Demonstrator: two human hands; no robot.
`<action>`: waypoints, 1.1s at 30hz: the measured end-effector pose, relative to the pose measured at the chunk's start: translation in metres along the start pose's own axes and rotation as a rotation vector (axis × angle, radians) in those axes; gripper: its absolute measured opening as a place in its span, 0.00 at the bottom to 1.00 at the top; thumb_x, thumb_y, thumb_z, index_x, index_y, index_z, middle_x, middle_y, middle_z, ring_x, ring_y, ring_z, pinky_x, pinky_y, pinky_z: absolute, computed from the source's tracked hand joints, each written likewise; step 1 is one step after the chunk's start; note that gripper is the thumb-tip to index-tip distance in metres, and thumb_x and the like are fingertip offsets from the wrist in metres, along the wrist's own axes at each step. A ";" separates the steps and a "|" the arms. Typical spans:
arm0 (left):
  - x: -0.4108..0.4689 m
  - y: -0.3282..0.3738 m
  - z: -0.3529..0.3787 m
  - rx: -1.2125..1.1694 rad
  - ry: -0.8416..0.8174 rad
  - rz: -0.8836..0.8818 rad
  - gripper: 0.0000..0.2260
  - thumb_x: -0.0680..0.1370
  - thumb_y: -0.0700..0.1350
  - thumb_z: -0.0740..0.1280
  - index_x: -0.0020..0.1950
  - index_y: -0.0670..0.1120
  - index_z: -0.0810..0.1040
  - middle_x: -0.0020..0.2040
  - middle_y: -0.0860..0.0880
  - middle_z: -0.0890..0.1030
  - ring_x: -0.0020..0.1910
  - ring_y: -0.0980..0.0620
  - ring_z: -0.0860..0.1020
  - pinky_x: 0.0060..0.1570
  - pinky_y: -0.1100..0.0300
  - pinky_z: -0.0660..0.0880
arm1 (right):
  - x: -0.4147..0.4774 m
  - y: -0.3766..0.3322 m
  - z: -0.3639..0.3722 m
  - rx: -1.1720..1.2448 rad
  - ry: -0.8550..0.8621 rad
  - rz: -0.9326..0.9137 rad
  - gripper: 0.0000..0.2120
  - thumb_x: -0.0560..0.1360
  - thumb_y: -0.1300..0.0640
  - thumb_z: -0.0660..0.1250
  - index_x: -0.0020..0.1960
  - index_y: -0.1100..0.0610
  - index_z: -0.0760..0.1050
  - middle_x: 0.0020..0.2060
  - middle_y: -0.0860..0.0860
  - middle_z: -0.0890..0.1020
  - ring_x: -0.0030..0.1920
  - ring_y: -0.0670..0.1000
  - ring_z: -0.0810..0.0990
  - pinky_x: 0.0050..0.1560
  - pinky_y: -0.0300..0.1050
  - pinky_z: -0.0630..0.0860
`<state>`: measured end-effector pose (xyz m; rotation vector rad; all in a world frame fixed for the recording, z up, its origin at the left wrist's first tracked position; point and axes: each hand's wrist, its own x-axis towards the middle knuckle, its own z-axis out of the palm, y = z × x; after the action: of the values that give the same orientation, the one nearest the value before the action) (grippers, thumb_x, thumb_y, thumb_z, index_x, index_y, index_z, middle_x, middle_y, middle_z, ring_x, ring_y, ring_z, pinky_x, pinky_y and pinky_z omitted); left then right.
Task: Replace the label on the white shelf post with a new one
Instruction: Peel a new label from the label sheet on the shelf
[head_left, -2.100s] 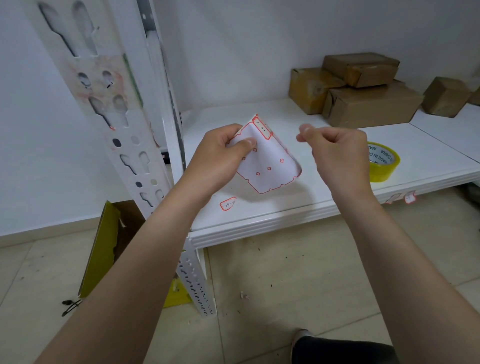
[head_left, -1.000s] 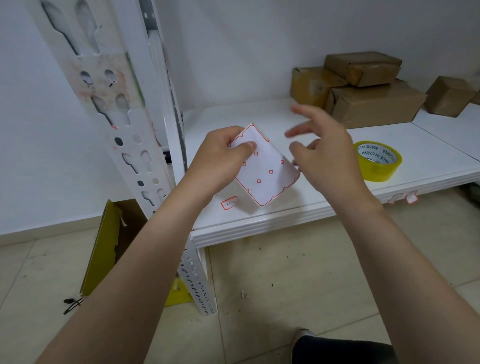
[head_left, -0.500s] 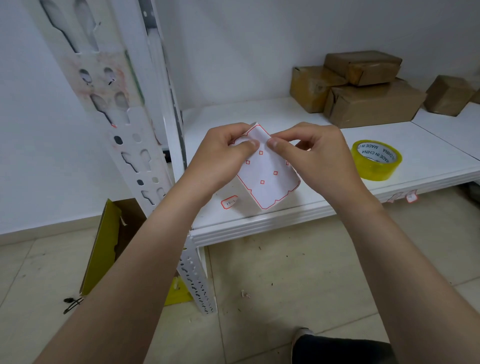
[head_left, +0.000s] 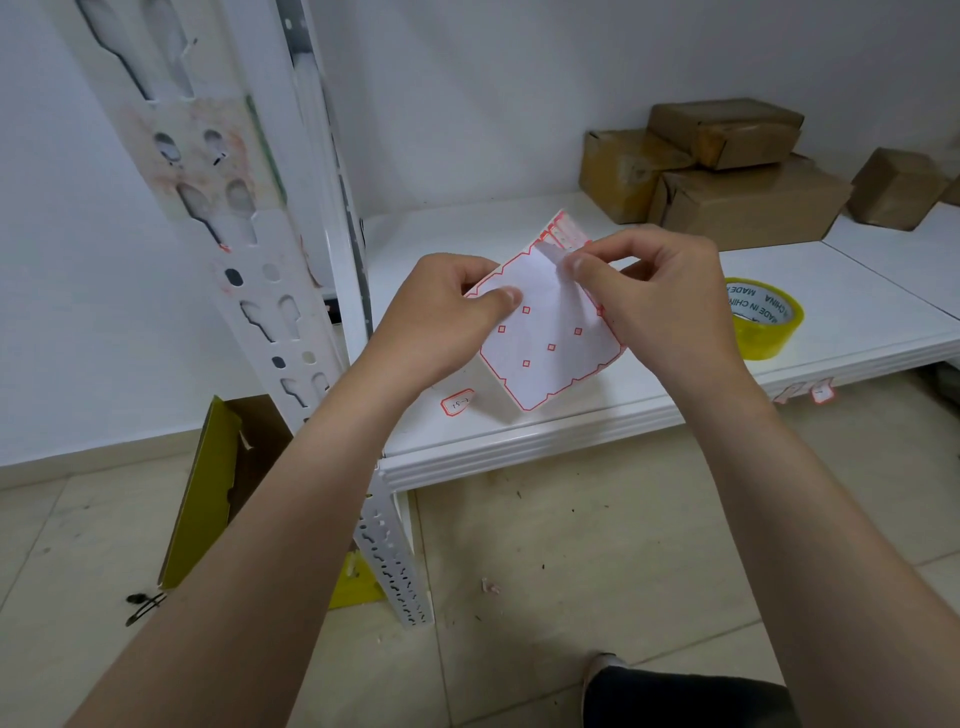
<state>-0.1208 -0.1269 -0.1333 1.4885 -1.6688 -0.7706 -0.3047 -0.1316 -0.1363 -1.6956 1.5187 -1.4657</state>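
The left hand (head_left: 441, 317) pinches the left edge of a red-bordered label sheet (head_left: 550, 338), thumb pressed on top. The right hand (head_left: 660, 301) pinches the sheet's top corner, curling it up. The white shelf post (head_left: 249, 260) stands left of both hands; a roll of yellow tape (head_left: 763, 317) lies just right of them on the shelf (head_left: 519, 441).

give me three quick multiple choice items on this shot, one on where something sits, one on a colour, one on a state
1. Where is the tape roll?
A. on the floor
B. on the white shelf
C. on a box

2. What colour are the outlines on the label sheet?
A. red
B. blue
C. green

3. What is the right hand doing?
A. resting flat on the shelf
B. gripping the tape roll
C. pinching the sheet's top corner

Answers:
1 B, the roll stands on the shelf right of the hands.
2 A, red borders and small squares.
3 C, its fingertips meet at the curled corner while the left hand holds the sheet.
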 end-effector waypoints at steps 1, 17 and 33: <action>0.000 0.000 0.000 0.009 -0.004 -0.005 0.10 0.82 0.44 0.66 0.50 0.44 0.87 0.45 0.46 0.88 0.44 0.45 0.85 0.44 0.58 0.74 | 0.000 -0.001 -0.001 -0.005 0.017 -0.001 0.04 0.75 0.51 0.74 0.41 0.47 0.85 0.33 0.39 0.83 0.32 0.43 0.79 0.35 0.37 0.73; 0.043 -0.001 0.043 -0.270 -0.075 -0.206 0.09 0.81 0.43 0.67 0.54 0.43 0.86 0.50 0.42 0.87 0.45 0.48 0.81 0.47 0.55 0.82 | 0.009 -0.002 -0.019 0.261 0.194 0.255 0.06 0.77 0.56 0.70 0.42 0.48 0.84 0.38 0.46 0.86 0.30 0.45 0.80 0.39 0.51 0.84; 0.048 -0.033 0.032 -0.106 -0.009 -0.433 0.20 0.78 0.49 0.71 0.63 0.48 0.65 0.54 0.46 0.82 0.50 0.44 0.84 0.49 0.48 0.82 | -0.003 -0.010 0.002 0.207 0.071 0.191 0.08 0.72 0.45 0.73 0.40 0.50 0.83 0.38 0.47 0.85 0.37 0.51 0.82 0.42 0.51 0.83</action>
<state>-0.1321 -0.1806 -0.1706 1.7959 -1.2999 -1.0769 -0.2985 -0.1262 -0.1301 -1.3541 1.4642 -1.5361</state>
